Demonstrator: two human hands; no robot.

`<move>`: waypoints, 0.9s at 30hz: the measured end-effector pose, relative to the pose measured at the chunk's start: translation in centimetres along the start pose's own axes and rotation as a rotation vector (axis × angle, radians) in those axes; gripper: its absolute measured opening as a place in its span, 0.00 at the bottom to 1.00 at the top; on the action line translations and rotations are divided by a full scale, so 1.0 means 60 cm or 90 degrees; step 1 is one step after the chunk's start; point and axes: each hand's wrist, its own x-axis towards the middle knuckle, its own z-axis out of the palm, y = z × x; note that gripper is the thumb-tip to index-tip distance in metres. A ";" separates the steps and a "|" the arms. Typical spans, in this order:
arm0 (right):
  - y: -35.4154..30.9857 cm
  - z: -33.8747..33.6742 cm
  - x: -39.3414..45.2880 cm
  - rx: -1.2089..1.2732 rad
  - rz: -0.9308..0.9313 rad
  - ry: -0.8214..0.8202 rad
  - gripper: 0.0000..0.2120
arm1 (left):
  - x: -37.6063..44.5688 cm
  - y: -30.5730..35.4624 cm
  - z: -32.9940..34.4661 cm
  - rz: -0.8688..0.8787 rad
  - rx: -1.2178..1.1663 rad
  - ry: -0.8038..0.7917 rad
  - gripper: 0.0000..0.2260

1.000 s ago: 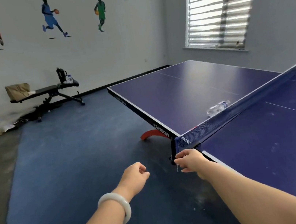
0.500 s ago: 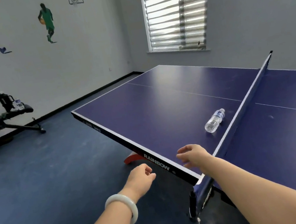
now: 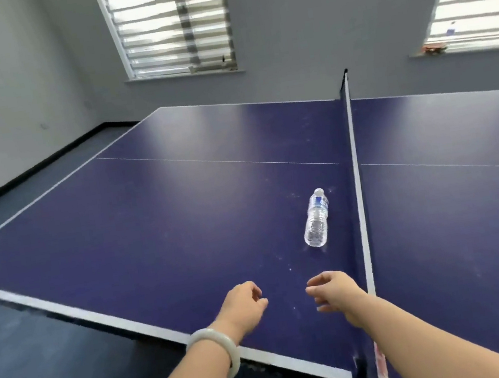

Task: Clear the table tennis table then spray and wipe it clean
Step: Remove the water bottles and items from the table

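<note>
Barely started: clear plastic water bottle [image 3: 316, 219] lies on the dark blue table tennis table [image 3: 181, 218], left hand [image 3: 243, 306] and right hand [image 3: 333, 291] loosely curled, holding nothing; spraying and wiping not yet done.

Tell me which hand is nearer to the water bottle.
Right. The right hand is just short of the bottle, almost directly below its base; the left hand is further off, down and to the left.

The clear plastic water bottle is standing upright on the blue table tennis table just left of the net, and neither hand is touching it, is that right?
Not quite: the clear plastic water bottle lies on its side, as the head view shows. The rest holds.
</note>
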 end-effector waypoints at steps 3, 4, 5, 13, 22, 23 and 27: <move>-0.013 0.013 0.048 0.026 0.053 0.067 0.07 | 0.108 0.001 -0.016 0.050 0.047 -0.070 0.11; -0.019 0.018 0.064 0.034 0.067 0.086 0.07 | 0.140 -0.002 -0.022 0.062 0.065 -0.091 0.12; -0.027 0.022 0.083 0.042 0.080 0.104 0.07 | 0.174 -0.007 -0.029 0.071 0.082 -0.106 0.13; -0.100 0.029 0.222 -0.031 0.126 0.291 0.17 | 0.384 -0.036 -0.024 0.015 0.255 -0.057 0.23; -0.100 -0.009 0.353 -0.147 0.214 0.357 0.44 | 0.489 -0.070 0.063 -0.008 0.302 -0.074 0.55; -0.098 -0.012 0.368 -0.138 0.212 0.349 0.45 | 0.491 -0.073 0.071 -0.009 0.298 -0.072 0.56; -0.101 -0.013 0.418 -0.115 0.225 0.326 0.41 | 0.498 -0.077 0.078 -0.020 0.287 -0.094 0.56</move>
